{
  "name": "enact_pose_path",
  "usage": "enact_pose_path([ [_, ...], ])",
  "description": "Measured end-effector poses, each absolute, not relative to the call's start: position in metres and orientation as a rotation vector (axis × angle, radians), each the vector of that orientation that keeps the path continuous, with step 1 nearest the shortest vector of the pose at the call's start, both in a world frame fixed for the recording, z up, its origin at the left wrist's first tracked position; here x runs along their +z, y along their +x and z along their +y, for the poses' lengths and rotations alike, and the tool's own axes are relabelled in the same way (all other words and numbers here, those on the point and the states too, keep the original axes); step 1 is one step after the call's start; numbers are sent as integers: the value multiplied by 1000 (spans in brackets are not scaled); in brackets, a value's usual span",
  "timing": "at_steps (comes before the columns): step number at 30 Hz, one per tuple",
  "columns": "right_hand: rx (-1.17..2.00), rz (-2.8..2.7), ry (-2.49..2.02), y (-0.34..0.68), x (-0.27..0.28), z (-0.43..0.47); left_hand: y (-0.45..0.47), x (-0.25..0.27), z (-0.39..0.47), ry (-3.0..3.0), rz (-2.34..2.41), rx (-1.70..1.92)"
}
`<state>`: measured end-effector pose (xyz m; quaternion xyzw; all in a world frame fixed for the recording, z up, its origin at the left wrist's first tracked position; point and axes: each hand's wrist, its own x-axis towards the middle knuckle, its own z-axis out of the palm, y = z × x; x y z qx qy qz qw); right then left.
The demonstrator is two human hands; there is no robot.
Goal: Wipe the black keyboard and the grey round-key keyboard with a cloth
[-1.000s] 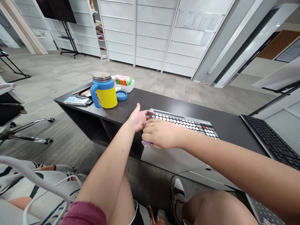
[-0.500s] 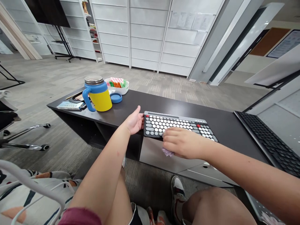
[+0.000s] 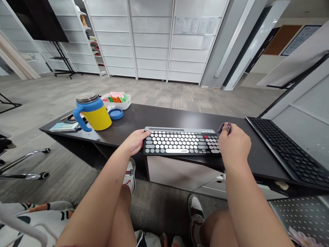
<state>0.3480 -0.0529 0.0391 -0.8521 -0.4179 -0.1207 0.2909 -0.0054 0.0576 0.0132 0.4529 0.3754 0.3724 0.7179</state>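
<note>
A compact black keyboard (image 3: 177, 142) with round white and grey keys and a grey top strip lies along the front edge of the dark desk (image 3: 164, 118). My left hand (image 3: 136, 141) grips its left end, thumb on top at the corner and the other fingers partly hidden at the side. At the keyboard's right end, my right hand (image 3: 235, 142) is closed around a crumpled purplish cloth (image 3: 226, 127). Only a dark, patterned bit of that cloth shows above the fist. The fist covers the keyboard's right edge.
On the left stand a yellow and blue mug (image 3: 96, 115), its blue lid (image 3: 115, 113), a white basket (image 3: 125, 102) of colourful packets and a light-blue booklet (image 3: 65, 127). A larger black keyboard (image 3: 288, 147) lies on the right. Chair legs (image 3: 25, 175) stand at lower left.
My right hand has moved with the cloth from the keyboard's front middle to its right end. My left thumb has come down onto the keyboard's left corner. The view has shifted a little.
</note>
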Motion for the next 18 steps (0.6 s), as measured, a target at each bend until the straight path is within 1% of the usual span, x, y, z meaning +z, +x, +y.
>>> enact_pose_path([
  [2, -329, -1135, -2316, 349, 34, -54, -3, 17, 57, 1006, 841, 816],
  [6, -71, -1287, -2416, 346, 27, -58, 1, 24, 56, 981, 872, 804],
  [7, -46, -1313, -2411, 346, 27, -59, 2, 25, 56, 974, 876, 804],
  [11, -119, -1295, -2288, 360, 31, -62, 5, 28, 56, 968, 931, 799],
  [14, -128, -1026, -2235, 385, 33, -65, 8, 29, 56, 954, 1014, 801],
  [16, -195, -884, -2251, 401, 34, -68, 10, 29, 56, 944, 1038, 807],
  [18, -277, -869, -2319, 409, 35, -69, 13, 29, 54, 932, 1046, 829],
])
